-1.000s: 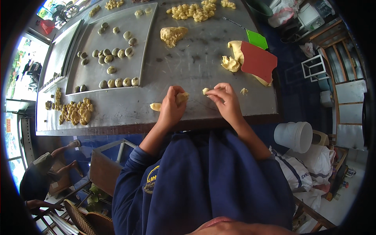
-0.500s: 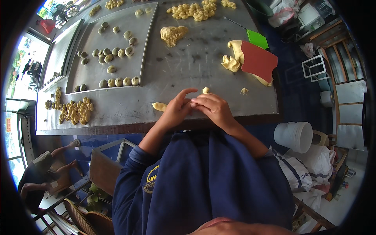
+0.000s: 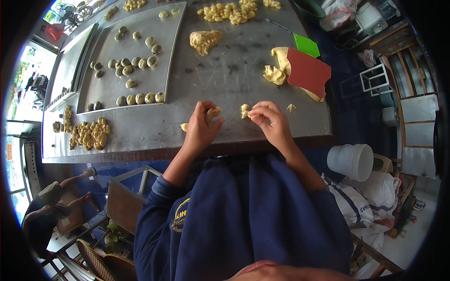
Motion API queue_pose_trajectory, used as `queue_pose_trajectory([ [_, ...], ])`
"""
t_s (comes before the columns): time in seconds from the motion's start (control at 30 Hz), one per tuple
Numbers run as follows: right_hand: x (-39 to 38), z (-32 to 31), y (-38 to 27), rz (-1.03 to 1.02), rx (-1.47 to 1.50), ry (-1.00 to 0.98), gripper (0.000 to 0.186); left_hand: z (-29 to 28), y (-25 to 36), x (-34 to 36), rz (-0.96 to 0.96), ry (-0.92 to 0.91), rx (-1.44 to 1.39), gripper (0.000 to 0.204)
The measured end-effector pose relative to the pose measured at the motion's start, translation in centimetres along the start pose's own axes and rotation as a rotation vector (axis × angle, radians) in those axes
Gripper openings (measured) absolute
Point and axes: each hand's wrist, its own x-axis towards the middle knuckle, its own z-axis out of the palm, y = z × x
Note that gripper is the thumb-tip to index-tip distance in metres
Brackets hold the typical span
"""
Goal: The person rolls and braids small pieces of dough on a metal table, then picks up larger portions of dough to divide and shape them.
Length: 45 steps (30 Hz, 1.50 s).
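Our left hand [image 3: 200, 129] clenches a dough lump [image 3: 212, 113]; right hand [image 3: 272, 122] fingertips pinch a small dough bit [image 3: 244, 111], just left of them, nearer the R hand.

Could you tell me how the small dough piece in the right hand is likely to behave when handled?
The dough piece, pinched by the right hand, looks soft, so it probably dents easily. Its torn, lumpy shape suggests it won't roll, and it seems light.

bright daylight from left; fisheye-bent, dark edges.
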Motion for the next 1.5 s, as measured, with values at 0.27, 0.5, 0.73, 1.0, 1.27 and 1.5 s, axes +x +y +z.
queue_pose_trajectory([
  [0.27, -0.9, 2.0, 0.0, 0.018, -0.467, -0.015, 0.03, 0.1, -1.4, -0.1, 0.073, -0.305, 0.013, 0.027],
  [0.5, -0.4, 3.3, -1.2, -0.217, -0.192, -0.064, 0.024, -0.6, 1.2, 0.3, -0.333, -0.531, -0.315, 0.023],
  [0.73, -1.0, 2.5, -1.3, 0.481, 0.737, -0.184, 0.013, 0.3, 0.1, -0.1, -0.11, -0.269, -0.129, 0.019],
  [1.0, -1.2, -0.2, -0.9, -0.016, -0.241, 0.002, 0.024, 0.2, 0.0, -0.3, -0.087, -0.052, 0.009, 0.022],
  [1.27, -2.1, 1.7, -0.5, 0.103, -0.336, -0.043, 0.036, -0.1, -1.1, -0.1, 0.098, -0.341, 0.09, 0.03],
  [1.5, -0.9, 3.3, -1.1, -0.258, -0.23, -0.045, 0.031, -0.6, 1.8, 0.0, -0.348, -0.53, -0.373, 0.025],
])
